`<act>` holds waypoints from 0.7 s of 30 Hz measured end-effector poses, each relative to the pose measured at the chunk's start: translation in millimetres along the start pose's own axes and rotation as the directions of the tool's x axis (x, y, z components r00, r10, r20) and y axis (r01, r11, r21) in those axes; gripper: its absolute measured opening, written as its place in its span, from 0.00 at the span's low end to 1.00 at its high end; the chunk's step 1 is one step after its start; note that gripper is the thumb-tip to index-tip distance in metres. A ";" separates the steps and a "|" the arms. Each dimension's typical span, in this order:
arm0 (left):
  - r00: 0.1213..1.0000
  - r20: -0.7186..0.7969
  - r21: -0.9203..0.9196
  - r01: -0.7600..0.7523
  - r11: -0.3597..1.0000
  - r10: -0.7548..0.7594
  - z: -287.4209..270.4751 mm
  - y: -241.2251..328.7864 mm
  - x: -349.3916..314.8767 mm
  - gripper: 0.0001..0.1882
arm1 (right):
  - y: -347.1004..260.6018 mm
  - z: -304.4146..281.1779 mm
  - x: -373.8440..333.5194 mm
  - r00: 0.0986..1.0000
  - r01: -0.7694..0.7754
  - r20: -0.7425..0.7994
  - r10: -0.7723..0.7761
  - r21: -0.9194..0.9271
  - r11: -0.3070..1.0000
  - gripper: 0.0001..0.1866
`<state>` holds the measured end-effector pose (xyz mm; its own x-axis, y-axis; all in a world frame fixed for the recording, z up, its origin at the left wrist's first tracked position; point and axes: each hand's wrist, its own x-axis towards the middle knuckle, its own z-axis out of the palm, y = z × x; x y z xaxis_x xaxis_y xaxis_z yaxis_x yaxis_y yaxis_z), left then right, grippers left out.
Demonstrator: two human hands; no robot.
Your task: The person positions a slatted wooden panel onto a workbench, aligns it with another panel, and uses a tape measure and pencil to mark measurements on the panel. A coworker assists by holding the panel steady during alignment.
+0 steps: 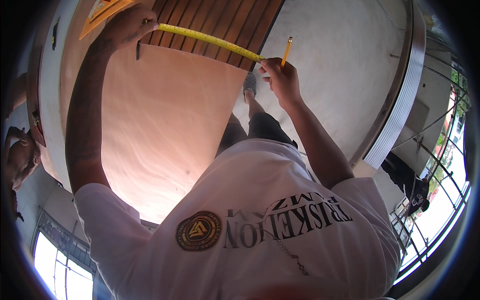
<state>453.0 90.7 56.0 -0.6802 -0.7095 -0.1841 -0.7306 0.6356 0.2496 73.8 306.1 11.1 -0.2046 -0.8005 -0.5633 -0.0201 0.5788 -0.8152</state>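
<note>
A yellow tape measure (210, 40) is stretched across a dark brown slatted panel (200, 15), close to the edge of a pale plywood sheet (170, 100). My left hand (131, 26) is closed on the tape's left end at the far left; whether the case is inside that hand is hidden. At the tape's right end, my right hand (282, 82) has its fingertips on or right beside the blade. A yellow pencil (287, 52) sticks up from between the fingers of this hand, eraser end upward.
An orange triangular square (102, 17) lies at the far left. To the right spreads a whitish surface (340, 65), bordered by a ribbed metal strip (400, 110). Another person (22, 160) is at the left edge, and a dark-clothed person (410, 185) is by the railing at right.
</note>
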 end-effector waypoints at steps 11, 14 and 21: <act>0.954 0.281 0.005 0.104 0.995 -0.101 -15.9 -17.5 13.0 0.14 | 0.1 7.4 12.6 0.997 -0.071 -0.031 0.065 -0.217 0.974 0.13; 0.947 0.295 0.068 0.115 0.991 -0.130 -21.2 -14.1 13.5 0.12 | -1.7 6.9 15.4 0.998 -0.061 -0.033 0.054 -0.256 0.965 0.13; 0.950 0.263 0.087 0.148 0.985 -0.166 -17.9 -14.6 3.7 0.15 | -10.8 8.0 12.0 0.998 -0.056 -0.041 0.047 -0.281 0.958 0.13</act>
<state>462.2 73.4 68.7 -0.5408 -0.6997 -0.4668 -0.8257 0.5474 0.1361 79.4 289.0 12.2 -0.2448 -0.7657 -0.5947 -0.2829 0.6431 -0.7116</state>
